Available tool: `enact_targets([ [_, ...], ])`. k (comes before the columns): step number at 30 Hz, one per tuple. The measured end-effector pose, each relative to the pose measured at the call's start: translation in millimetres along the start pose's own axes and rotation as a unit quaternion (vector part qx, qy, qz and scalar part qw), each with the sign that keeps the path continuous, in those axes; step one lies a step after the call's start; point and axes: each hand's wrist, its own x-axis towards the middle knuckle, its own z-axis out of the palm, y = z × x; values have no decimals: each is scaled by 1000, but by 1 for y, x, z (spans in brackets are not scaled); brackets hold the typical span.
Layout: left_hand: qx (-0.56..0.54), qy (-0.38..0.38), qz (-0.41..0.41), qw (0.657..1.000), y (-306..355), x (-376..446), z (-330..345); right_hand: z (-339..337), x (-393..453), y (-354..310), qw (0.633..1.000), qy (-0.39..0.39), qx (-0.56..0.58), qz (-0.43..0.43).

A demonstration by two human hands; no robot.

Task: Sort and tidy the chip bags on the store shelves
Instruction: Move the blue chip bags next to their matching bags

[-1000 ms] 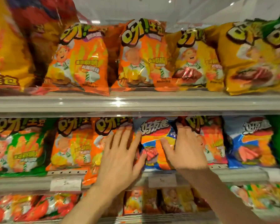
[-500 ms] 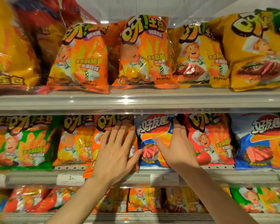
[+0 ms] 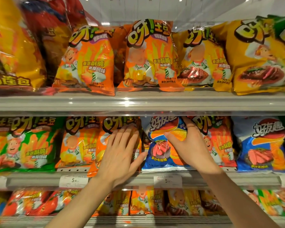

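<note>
- The step in hand looks like straightening one row on the middle shelf point(image 3: 138, 180): both hands work at the seam between an orange chip bag point(image 3: 105, 145) and a blue chip bag point(image 3: 160, 155)
- The left hand point(image 3: 120, 155) lies flat on the face of the orange bag, fingers straight and close together, thumb spread toward the blue bag; its grip is wide and holds nothing, it only presses
- The right hand point(image 3: 189, 147) is on the right part of the blue bag, thumb across the printed front and fingers reaching up and round the bag's right edge, beside a red chip bag point(image 3: 220, 145); I judge this grip to be clasping the blue bag, though the fingertips are partly hidden
- The blue bag stands on the middle shelf, between the orange bag and the red one, touching both
- Its long axis runs up and down, top seal under the upper shelf point(image 3: 138, 102), printed front facing out toward the person; it leans slightly
- A second blue bag point(image 3: 262, 145) stands further right past the red one, so the flavours are mixed
- The next move likely calls for holding the orange bag back while the blue one is drawn out or squared, without crushing it
</note>
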Motion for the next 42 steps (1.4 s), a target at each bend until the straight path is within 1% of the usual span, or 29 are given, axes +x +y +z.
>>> enact_targets([
  [3, -56, 44, 16, 997, 4, -5, -4, -5, -1, 1, 1000, -6, 26, 6],
  [6, -116, 73, -1, 991, 10, -11, -12, -9, -4, 0, 999, -6, 40, 17],
  [8, -162, 58, -32, 985, 16, -15, -17, -11, -6, -1, 999, -6, 45, 23],
  [12, -252, -6, -109, 961, 30, -16, -27, -18, -7, -1, 996, -11, 75, 39],
  [15, -340, -55, -174, 923, 40, -9, -34, -21, -7, 2, 994, -2, 94, 54],
  [18, -419, -124, -221, 872, 45, 0, -40, -20, -11, 7, 983, -19, 166, 72],
  [21, -491, -157, -219, 829, 53, 6, -42, -17, -17, 10, 975, -45, 202, 84],
  [24, -574, -155, -210, 776, 61, 8, -40, -15, -20, 12, 964, -71, 237, 97],
  [25, -589, -151, -212, 765, 61, 8, -39, -16, -20, 11, 961, -78, 247, 96],
  [28, -608, -140, -204, 754, 61, 4, -37, -20, -20, 16, 955, -108, 258, 101],
  [32, -615, -137, -194, 752, 58, -3, -36, -32, -16, 18, 946, -135, 276, 105],
  [34, -616, -139, -194, 750, 56, -6, -36, -38, -14, 14, 936, -145, 304, 101],
  [37, -618, -147, -181, 750, 57, -10, -39, -43, -12, 10, 911, -143, 367, 123],
  [42, -623, -155, -166, 749, 62, -15, -37, -44, -13, 12, 887, -136, 413, 152],
])
